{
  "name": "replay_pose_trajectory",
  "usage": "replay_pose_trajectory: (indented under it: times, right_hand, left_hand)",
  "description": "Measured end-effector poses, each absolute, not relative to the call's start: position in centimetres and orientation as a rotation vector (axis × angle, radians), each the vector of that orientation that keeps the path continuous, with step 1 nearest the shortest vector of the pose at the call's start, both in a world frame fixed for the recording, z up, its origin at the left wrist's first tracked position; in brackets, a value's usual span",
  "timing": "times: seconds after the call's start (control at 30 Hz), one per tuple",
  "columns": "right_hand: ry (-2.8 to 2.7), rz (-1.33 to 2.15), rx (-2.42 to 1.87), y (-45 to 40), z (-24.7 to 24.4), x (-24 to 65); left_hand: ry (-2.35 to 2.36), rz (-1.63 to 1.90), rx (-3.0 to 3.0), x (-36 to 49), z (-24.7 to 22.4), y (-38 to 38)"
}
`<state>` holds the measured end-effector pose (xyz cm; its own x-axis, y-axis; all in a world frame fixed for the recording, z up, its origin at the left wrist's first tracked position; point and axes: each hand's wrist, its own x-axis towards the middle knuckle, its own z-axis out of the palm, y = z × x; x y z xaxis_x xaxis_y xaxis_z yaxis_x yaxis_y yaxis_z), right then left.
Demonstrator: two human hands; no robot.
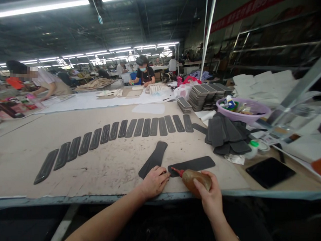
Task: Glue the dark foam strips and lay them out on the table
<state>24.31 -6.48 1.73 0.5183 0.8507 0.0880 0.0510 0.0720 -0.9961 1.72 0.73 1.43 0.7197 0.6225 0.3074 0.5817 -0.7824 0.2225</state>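
Your right hand (211,199) grips a brown, red-nozzled bottle (191,179); left hand (154,181) half-curled, hold unclear. Glossy black strips (146,127) look coated; piled matte black strips (216,132), right, don't.

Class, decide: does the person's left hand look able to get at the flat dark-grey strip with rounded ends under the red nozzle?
Probably yes: the left hand lies near the strip at its left end, with nothing visible between, though the red nozzle over that end might hinder gripping.
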Motion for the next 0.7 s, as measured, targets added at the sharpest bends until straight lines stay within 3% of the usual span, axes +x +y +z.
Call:
replay_pose_trajectory:
  times: [0.3, 0.7]
  right_hand:
    - [-0.929, 0.574, -1.475, -6.3, 1.5, 24.3]
    - [-0.655, 0.107, -1.674, -6.4, 2.1, 29.4]
  left_hand:
    - [1.014, 0.549, 2.831, 1.9, 1.5, 0.7]
    - [0.932, 0.517, 2.901, 1.8, 0.8, 1.0]
